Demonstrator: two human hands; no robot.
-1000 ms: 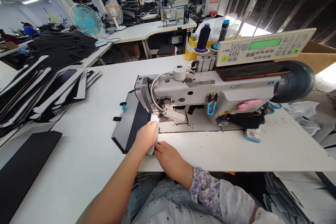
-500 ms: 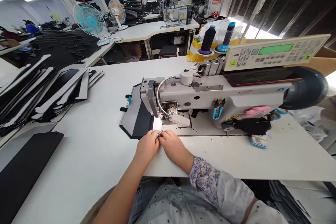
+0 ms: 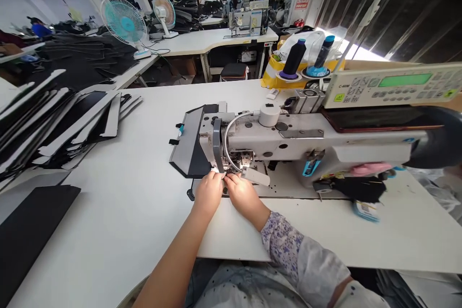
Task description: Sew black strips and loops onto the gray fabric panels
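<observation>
My left hand (image 3: 208, 191) and my right hand (image 3: 242, 194) meet fingertip to fingertip right under the needle area of the grey sewing machine (image 3: 288, 137). Both have their fingers pinched on the near end of a small white strip, almost all of it hidden by them. A black and grey panel (image 3: 187, 147) lies under the machine head, sticking out to its left. The machine's bent lamp arm (image 3: 228, 134) hangs just above my fingers.
Stacks of black and white panels (image 3: 54, 120) cover the table's left side, and one black sheet (image 3: 25, 231) lies at the near left. Thread cones (image 3: 294, 57) and a control panel (image 3: 393, 84) stand behind the machine. Two fans (image 3: 124, 24) stand on the far table.
Both hands have slid forward from the table's near edge up to the needle, feeding the white strip in. The black panel has moved farther back under the machine head.
</observation>
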